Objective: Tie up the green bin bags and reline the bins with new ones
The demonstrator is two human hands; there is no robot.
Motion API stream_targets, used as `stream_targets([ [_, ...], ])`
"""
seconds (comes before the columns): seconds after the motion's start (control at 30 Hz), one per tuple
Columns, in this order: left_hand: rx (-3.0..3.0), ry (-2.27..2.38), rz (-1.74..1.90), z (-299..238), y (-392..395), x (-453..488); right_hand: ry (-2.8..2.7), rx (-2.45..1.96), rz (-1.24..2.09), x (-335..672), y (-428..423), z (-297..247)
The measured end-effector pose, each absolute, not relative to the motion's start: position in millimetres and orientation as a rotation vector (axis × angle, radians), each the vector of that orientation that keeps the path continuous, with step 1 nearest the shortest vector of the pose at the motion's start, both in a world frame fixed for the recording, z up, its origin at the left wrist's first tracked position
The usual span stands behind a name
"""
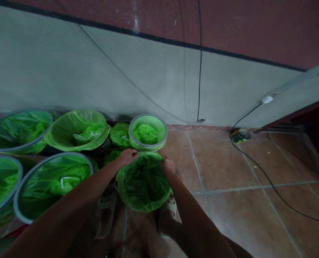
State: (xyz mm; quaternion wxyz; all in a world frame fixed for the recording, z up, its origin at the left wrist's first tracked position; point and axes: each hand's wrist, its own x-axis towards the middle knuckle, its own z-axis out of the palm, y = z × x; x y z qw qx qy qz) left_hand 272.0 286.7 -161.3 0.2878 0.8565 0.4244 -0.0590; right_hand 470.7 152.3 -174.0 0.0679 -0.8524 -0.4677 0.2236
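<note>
A small bin lined with a green plastic bag [146, 182] stands on the floor between my feet, its mouth facing up at me. The bag is folded over the rim, and its inside is dark. At the far left of the rim, my left hand [128, 157] has its fingers closed on the bag's edge. Opposite it, my right hand [168, 167] grips the edge on the right, its fingertips partly hidden. Just beyond the hands is a small lined bin [148, 133] with a grey ring and a bunched green bag inside.
Several larger bins with green bags stand to the left, including a grey-ringed bin [54, 182] and a bin with a white drawstring [77, 129]. A wall [159, 79] runs behind them. On the tiled floor [229, 204] at right lie a black cable [267, 182] and a can [240, 135].
</note>
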Motion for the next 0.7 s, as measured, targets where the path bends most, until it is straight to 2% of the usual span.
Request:
stream_targets([
  [0.17, 2.289, 1.247, -0.191, -172, 276, 276, -1.295, -2.612, 0.693, 470, 141, -171],
  [0.33, 2.065, 1.206, -0.013, -169, 282, 281, -1.374, -2.362, 0.535, 471, 163, -167],
  [0.53, 2.053, 1.236, -0.183, -163, 278, 282, -1.604, -2.443, 0.784, 467, 187, -174],
  [0.7, 2.149, 1.299, -0.211, -154, 280, 278, -1.6, -2.478, 0.515, 465, 169, -162],
])
